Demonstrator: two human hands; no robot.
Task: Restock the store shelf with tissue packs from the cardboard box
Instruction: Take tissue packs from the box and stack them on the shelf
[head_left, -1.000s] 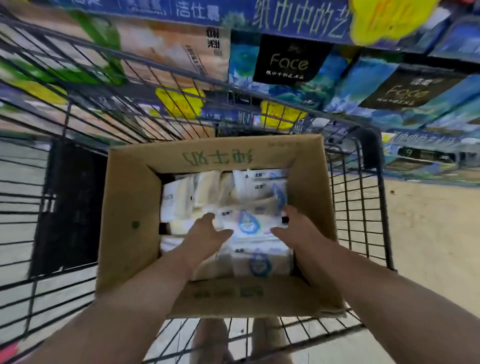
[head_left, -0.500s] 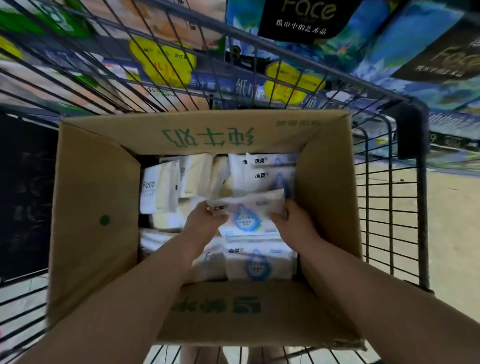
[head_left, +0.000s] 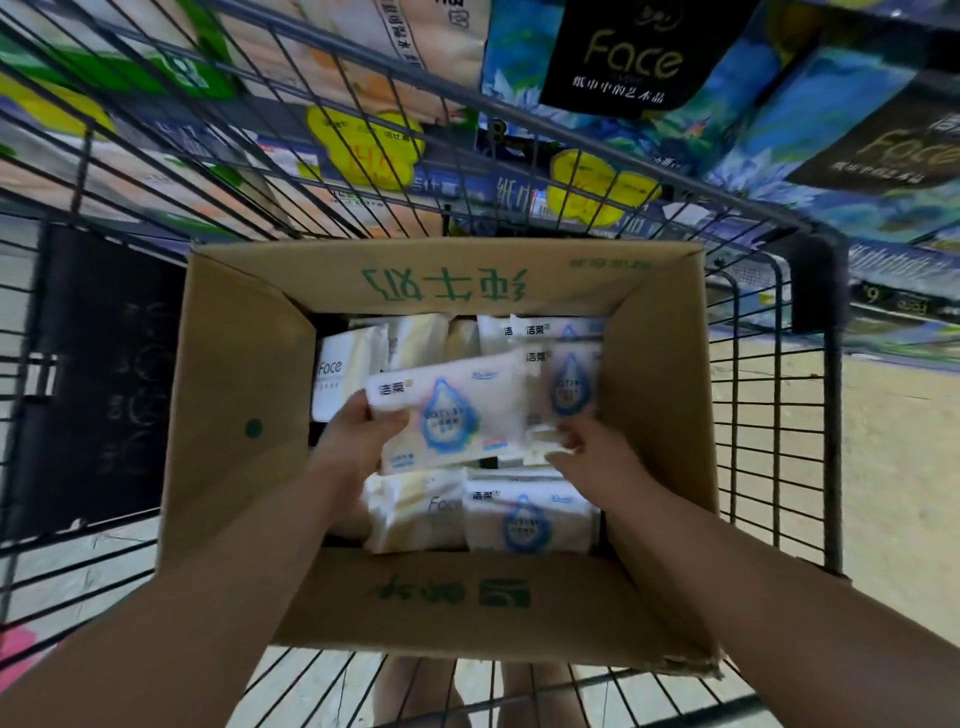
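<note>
One tissue pack (head_left: 452, 410) is gripped by the left hand (head_left: 358, 441) inside the cardboard box (head_left: 239, 415) — whether it is pinched by the blurred right hand (head_left: 592, 457) cannot be told; spare packs (head_left: 524, 519) beneath both hands are yet to be shelved.

A white tissue pack (head_left: 447, 415) with a blue droplet print, gripped by the left hand (head_left: 358, 441), tilts above more packs (head_left: 530, 519) filling the open cardboard box (head_left: 234, 415).

Even, fairly bright light — motion blur throughout, wide-angle bending at edges.
</note>
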